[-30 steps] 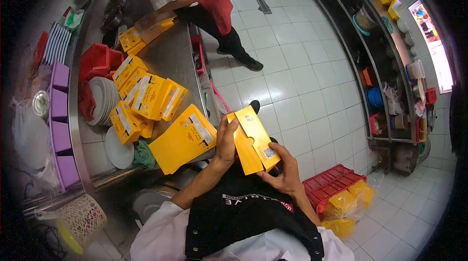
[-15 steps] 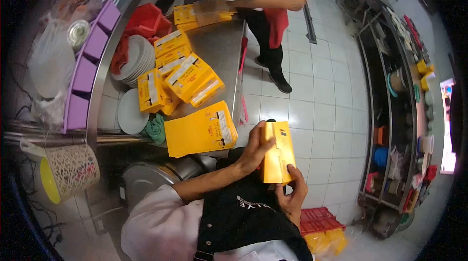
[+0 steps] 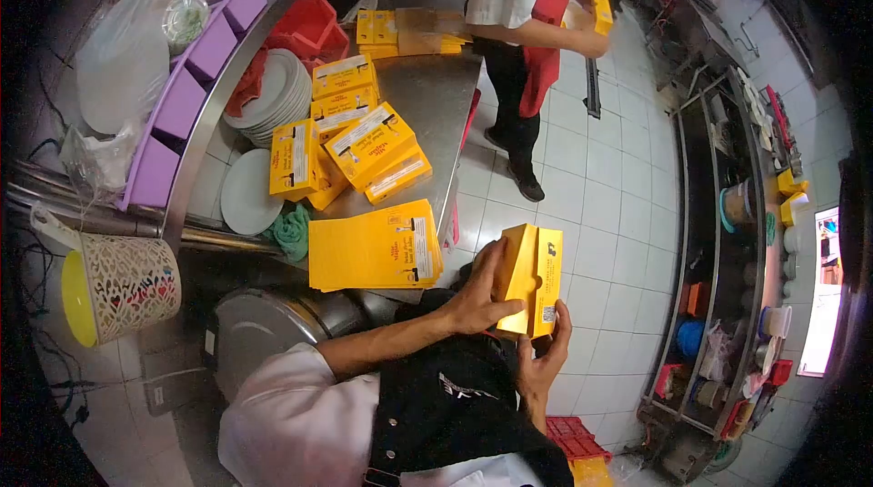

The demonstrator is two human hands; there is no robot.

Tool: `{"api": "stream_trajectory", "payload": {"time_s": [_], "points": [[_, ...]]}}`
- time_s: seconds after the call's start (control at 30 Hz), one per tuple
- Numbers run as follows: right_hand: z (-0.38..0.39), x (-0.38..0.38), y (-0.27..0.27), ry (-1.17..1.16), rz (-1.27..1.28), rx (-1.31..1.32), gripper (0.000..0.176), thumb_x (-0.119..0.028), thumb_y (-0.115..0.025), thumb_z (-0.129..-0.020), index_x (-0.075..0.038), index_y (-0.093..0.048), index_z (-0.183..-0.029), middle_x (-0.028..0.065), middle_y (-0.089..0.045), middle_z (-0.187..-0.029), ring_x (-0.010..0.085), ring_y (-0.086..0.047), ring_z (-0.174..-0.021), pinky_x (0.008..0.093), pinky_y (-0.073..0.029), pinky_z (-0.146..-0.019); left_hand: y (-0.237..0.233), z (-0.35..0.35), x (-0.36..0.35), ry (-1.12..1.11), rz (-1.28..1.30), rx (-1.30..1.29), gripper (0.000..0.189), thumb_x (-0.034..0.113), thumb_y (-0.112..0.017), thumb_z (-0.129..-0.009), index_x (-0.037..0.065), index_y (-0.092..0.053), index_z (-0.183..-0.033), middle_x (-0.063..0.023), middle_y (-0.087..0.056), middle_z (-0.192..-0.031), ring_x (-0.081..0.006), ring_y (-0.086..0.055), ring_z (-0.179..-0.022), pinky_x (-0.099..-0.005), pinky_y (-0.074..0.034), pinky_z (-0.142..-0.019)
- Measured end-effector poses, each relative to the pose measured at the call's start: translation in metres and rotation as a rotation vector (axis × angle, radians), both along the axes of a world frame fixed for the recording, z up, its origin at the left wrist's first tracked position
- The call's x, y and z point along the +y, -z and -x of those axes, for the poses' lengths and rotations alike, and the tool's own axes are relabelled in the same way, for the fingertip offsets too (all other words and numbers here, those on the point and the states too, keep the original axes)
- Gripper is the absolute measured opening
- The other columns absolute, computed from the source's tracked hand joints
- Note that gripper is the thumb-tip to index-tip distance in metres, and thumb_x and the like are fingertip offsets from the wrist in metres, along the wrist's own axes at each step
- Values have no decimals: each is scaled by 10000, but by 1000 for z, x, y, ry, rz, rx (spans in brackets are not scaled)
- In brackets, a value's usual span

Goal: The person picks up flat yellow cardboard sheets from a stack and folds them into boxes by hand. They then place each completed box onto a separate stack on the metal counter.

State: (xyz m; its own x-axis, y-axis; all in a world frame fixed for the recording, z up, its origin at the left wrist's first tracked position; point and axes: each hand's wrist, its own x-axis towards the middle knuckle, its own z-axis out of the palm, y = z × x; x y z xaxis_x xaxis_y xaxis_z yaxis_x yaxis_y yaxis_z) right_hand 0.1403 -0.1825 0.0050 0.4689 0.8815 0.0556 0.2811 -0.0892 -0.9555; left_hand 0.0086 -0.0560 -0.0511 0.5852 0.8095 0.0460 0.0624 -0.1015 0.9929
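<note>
A yellow box (image 3: 529,278) is held up in front of my body between both hands. My left hand (image 3: 482,298) grips its left side, the thumb lying across the lower front. At the lower right, the fingers and thumb of my right hand (image 3: 543,355) close on the box's bottom corner. A gap shows between two of its panels, and a printed square code is on the right one. To the left, a stack of flat yellow cartons (image 3: 359,251) lies at the metal table's near edge. Beyond it several folded yellow boxes (image 3: 371,143) are piled loosely.
Across the metal table (image 3: 436,91), a co-worker in a red apron (image 3: 549,32) holds another yellow box (image 3: 601,12). White plates (image 3: 273,100), a red bin (image 3: 309,28) and purple trays (image 3: 173,105) stand left. Shelving (image 3: 696,278) runs along the right; a red crate (image 3: 575,440) is low down.
The box in my hands has turned, and a gap has opened between its panels. My left thumb has moved lower on it. The view has shifted slightly, and another person shows at the top.
</note>
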Motion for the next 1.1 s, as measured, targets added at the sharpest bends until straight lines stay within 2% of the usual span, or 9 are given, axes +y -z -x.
{"api": "stream_trajectory", "payload": {"time_s": [0.1,0.23,0.27,0.33,0.4,0.6,0.87,1.03,1.1], "points": [[2,0,3,0,44,8,752,-15,-701,-830,-14,-379,-1509,220,-580,-1324,286,-633,-1168,377,-534,-980,-1,2,2,-22,25,15,1078,254,-778,-841,13,-50,-1599,-242,-156,-1605,-384,-130,-1523,-475,-159,-1241],[15,8,-11,-122,120,-63,805,-76,-786,-797,1,-395,-1497,264,-629,-1278,312,-681,-1116,384,-536,-962,-16,0,-2,-101,90,9,846,461,-452,-1032,-61,-67,-1575,-285,-156,-1604,-416,-143,-1508,-484,-116,-1245],[19,9,-6,-154,96,5,770,-97,-800,-789,-21,-425,-1457,297,-558,-1371,360,-626,-1220,407,-518,-1000,-5,-2,-5,-98,36,-21,749,500,-208,-1089,-47,-70,-1581,-270,-127,-1624,-410,-100,-1524,-478,-73,-1251],[24,15,-1,-191,-29,-78,732,-115,-810,-786,-35,-441,-1413,312,-480,-1441,390,-567,-1288,426,-501,-1029,15,-9,-11,-82,42,-134,749,513,-168,-1089,-39,-66,-1585,-267,-110,-1631,-410,-68,-1532,-475,-56,-1253],[26,17,0,-218,-44,-72,697,-142,-829,-769,-61,-447,-1347,333,-338,-1537,455,-463,-1376,469,-466,-1074,17,-5,-11,-30,18,-147,780,551,-183,-1081,-23,-54,-1594,-261,-56,-1645,-403,25,-1546,-478,-11,-1254],[23,19,3,-232,43,-464,647,-117,-826,-762,-46,-526,-1331,300,-378,-1520,518,-437,-1363,537,-442,-1089,-41,18,22,327,214,-38,945,543,-652,-945,-47,-194,-1524,-282,-412,-1499,-391,-430,-1413,-472,-375,-1148],[27,33,-2,-433,-22,-671,512,-154,-839,-734,-67,-641,-1198,212,-444,-1508,449,-402,-1413,625,-323,-1151,-42,20,19,-307,-26,137,760,408,-743,-891,-64,-373,-1358,-280,-640,-1190,-405,-685,-1062,-466,-557,-883],[29,33,-2,-533,-66,-498,457,-181,-847,-756,-66,-638,-1146,200,-488,-1473,453,-396,-1417,595,-304,-1174,-53,40,53,-432,36,58,500,338,-758,-905,-21,-592,-1212,-165,-719,-1025,-263,-725,-903,-364,-565,-773],[24,31,5,-493,-9,-443,432,-193,-818,-801,-49,-635,-1165,175,-566,-1388,424,-484,-1337,561,-364,-1131,3,65,94,-590,-124,19,478,297,-771,-905,-23,-602,-1217,-149,-720,-1038,-219,-710,-886,-327,-556,-774]]}}
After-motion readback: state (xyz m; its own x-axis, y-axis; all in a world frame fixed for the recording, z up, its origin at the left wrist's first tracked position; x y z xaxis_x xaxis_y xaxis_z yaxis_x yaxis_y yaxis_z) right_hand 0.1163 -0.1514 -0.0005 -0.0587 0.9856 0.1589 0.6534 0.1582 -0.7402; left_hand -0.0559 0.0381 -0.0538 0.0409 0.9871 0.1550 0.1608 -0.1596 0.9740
